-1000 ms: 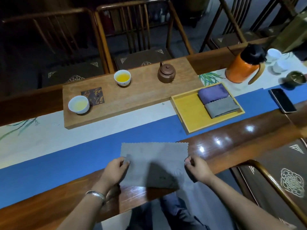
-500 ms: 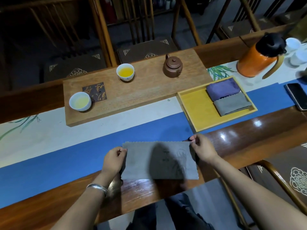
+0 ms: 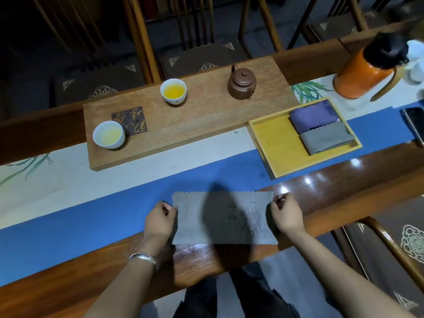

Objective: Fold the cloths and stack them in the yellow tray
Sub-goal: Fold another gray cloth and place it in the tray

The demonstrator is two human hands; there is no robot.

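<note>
The grey cloth (image 3: pixel 223 218) now lies folded in half on the near edge of the table (image 3: pixel 68 278); one second ago it was a taller sheet. The left hand (image 3: pixel 160 220) and the right hand (image 3: pixel 286 214) each pinch a far corner. Next fold seems possible, then the yellow tray (image 3: pixel 275 143), far right, already holding two folded cloths.

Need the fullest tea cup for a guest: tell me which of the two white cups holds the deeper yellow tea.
The far cup, beside the clay teapot, holds deep yellow tea. The near-left cup, by the dark square coaster, holds only pale tea.
</note>
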